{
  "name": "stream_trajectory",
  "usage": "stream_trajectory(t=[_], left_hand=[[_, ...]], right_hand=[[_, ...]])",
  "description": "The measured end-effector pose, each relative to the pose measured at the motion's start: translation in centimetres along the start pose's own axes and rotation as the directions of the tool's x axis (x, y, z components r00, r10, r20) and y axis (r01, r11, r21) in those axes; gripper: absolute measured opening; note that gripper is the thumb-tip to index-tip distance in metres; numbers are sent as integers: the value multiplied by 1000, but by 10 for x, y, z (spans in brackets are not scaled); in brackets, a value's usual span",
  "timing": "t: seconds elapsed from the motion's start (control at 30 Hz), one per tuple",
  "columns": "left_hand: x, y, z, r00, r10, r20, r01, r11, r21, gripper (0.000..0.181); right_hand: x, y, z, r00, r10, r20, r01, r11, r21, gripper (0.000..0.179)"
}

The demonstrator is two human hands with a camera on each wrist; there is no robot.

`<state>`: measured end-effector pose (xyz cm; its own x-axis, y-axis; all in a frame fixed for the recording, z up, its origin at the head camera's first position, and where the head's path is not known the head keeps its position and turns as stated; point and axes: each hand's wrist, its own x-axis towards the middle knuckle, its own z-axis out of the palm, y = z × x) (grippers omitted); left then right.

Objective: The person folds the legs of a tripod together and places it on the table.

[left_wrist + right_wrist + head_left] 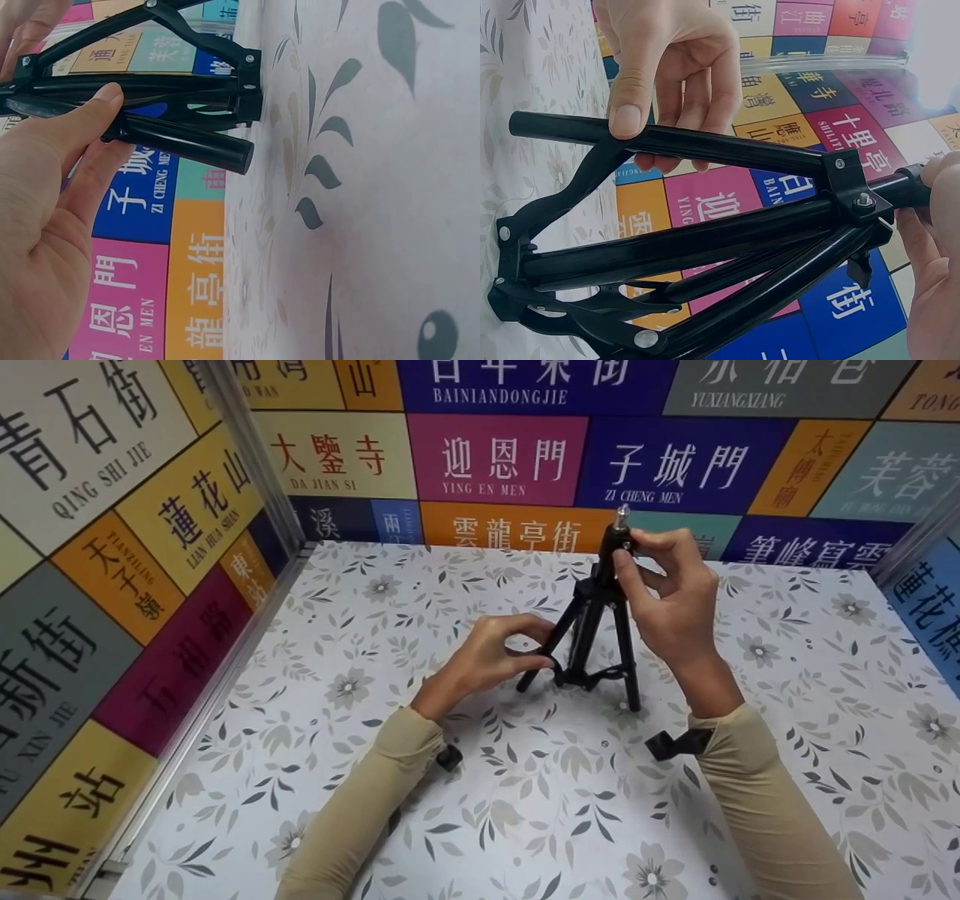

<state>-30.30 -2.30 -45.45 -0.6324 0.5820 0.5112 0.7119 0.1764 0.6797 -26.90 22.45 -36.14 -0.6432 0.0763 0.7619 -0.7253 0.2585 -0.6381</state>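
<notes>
A small black tripod [587, 634] with a silver screw tip [622, 515] stands between my hands, its legs part-way spread and slightly tilted. My right hand [675, 596] pinches the top of its column between thumb and fingers. Lower down, my left hand [499, 652] pinches one leg [727, 146] with the thumb on one side and fingers behind, as the right wrist view shows. Flat braces [570, 187] join the legs to a hub [249, 86] at the lower end of the central tube. A small knob [860, 268] sits below the leg collar [855, 187].
A white tabletop [480, 810] with a grey leaf and flower print lies beneath. Panels of coloured signs [495, 457] rise behind it and along the left and right sides. Dark wrist straps [679, 742] show at the sleeves.
</notes>
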Motion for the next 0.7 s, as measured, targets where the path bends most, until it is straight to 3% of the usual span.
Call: stream_trajectory(t=[0.7], left_hand=[[2, -1, 8, 999, 14, -45, -15, 999, -28, 36]], right_hand=[[-1, 1, -1, 999, -34, 10, 34, 999, -32, 23]])
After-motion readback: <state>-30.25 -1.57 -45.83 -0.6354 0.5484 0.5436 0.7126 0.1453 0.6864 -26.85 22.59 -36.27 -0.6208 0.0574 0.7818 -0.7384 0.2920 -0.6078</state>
